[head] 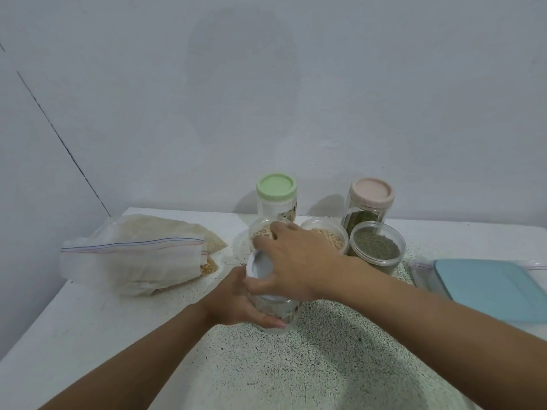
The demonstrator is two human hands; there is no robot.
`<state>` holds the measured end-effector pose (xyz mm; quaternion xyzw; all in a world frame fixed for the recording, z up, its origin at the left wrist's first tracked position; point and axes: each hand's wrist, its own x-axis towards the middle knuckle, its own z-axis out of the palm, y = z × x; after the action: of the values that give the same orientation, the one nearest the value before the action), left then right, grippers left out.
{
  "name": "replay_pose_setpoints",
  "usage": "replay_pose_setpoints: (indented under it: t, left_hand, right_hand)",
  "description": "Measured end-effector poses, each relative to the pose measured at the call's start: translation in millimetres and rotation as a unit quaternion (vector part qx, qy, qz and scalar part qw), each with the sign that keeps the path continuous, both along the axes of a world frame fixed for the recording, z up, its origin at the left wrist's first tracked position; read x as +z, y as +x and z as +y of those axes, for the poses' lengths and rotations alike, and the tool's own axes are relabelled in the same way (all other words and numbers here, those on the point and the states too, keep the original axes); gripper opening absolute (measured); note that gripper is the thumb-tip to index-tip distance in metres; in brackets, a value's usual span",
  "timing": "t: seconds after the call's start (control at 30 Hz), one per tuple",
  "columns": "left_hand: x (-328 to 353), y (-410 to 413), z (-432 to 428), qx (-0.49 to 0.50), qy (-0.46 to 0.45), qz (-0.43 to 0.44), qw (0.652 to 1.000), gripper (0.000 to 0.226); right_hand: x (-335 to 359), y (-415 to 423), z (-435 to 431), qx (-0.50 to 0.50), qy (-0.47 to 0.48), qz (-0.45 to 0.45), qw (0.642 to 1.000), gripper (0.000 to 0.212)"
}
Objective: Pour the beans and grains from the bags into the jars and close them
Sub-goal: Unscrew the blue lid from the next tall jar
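My left hand (pixel 236 303) wraps around a clear plastic jar (pixel 278 316) standing near the middle of the table. My right hand (pixel 291 261) grips a pale grey-white lid (pixel 260 266) tilted over that jar's mouth. Behind stand three open jars: one with beige beans (pixel 262 232), one with yellowish peas (pixel 328 236), one with dark green grains (pixel 376 247). Further back are a jar with a green lid (pixel 276 187) and a jar with a pink lid (pixel 371 192). Zip bags of grain (pixel 139 253) lie at the left.
The speckled white table (pixel 296 365) meets a pale wall at the back. A light blue flat lid or container (pixel 491 288) lies on a zip bag at the right edge. The table's left edge runs diagonally at the left.
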<state>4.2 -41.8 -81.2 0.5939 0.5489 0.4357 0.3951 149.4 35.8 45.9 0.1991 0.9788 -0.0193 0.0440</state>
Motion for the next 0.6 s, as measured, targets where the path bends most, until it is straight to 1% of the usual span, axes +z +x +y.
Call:
replay_pose_setpoints:
  t: [0.07, 0.13, 0.17, 0.2, 0.23, 0.27, 0.3, 0.33, 0.37, 0.4, 0.47, 0.5, 0.57, 0.6]
  left_hand:
    - [9.2, 6.4, -2.1, -0.001, 0.029, -0.001, 1.000, 0.096]
    - [14.2, 8.0, -0.3, -0.022, 0.064, -0.010, 0.998, 0.119]
    - [16.1, 7.7, 0.5, -0.030, 0.068, -0.011, 0.997, 0.120]
    - [16.9, 7.0, 0.5, -0.030, 0.054, -0.014, 0.998, 0.113]
    - [11.6, 3.8, -0.3, -0.026, 0.038, -0.012, 0.999, 0.102]
    - [8.4, 2.2, -0.9, -0.017, 0.028, -0.007, 0.999, 0.090]
    - [4.5, 0.8, -0.8, -0.014, 0.011, 0.000, 1.000, 0.082]
    - [3.0, -0.2, -1.0, -0.008, -0.003, 0.002, 1.000, 0.076]
    - [2.3, -1.1, -1.7, 0.000, -0.013, 0.003, 1.000, 0.072]
    - [3.1, -0.8, -2.4, 0.006, -0.018, 0.002, 1.000, 0.069]
    - [3.1, 0.7, -2.8, 0.008, -0.011, 0.008, 1.000, 0.068]
    - [4.5, 2.7, -2.8, 0.010, -0.002, 0.010, 1.000, 0.075]
    - [10.9, 6.0, -2.1, 0.004, 0.033, -0.001, 0.999, 0.109]
    - [12.4, 5.4, -2.1, -0.005, 0.051, -0.005, 0.999, 0.121]
  right_hand:
    - [5.2, 2.2, 3.7, 0.069, -0.085, -0.005, 0.994, 0.062]
    - [7.8, 4.3, 8.5, 0.101, -0.193, 0.009, 0.976, 0.047]
    - [7.4, 5.1, 9.8, 0.095, -0.241, 0.035, 0.965, 0.043]
    - [5.7, 5.4, 10.2, 0.077, -0.270, 0.072, 0.957, 0.039]
    - [2.7, 4.9, 10.0, 0.056, -0.266, 0.111, 0.956, 0.038]
    - [-0.6, 3.8, 9.8, 0.035, -0.216, 0.137, 0.966, 0.045]
    - [-3.7, 2.7, 8.0, 0.014, -0.136, 0.131, 0.982, 0.057]
    - [-5.2, 1.6, 4.2, -0.010, -0.060, 0.099, 0.993, 0.070]
    - [-6.2, 0.3, -0.3, -0.030, -0.005, 0.061, 0.998, 0.077]
    - [-6.9, -0.9, -3.3, -0.039, 0.020, 0.033, 0.998, 0.079]
    - [-4.4, -1.8, -4.7, -0.012, 0.017, 0.005, 1.000, 0.073]
    - [-0.7, -1.9, -3.6, 0.024, -0.001, 0.004, 1.000, 0.067]
    - [10.9, -0.7, 0.8, 0.095, -0.085, 0.001, 0.992, 0.049]
    - [17.4, -0.2, 3.5, 0.108, -0.140, -0.004, 0.984, 0.041]
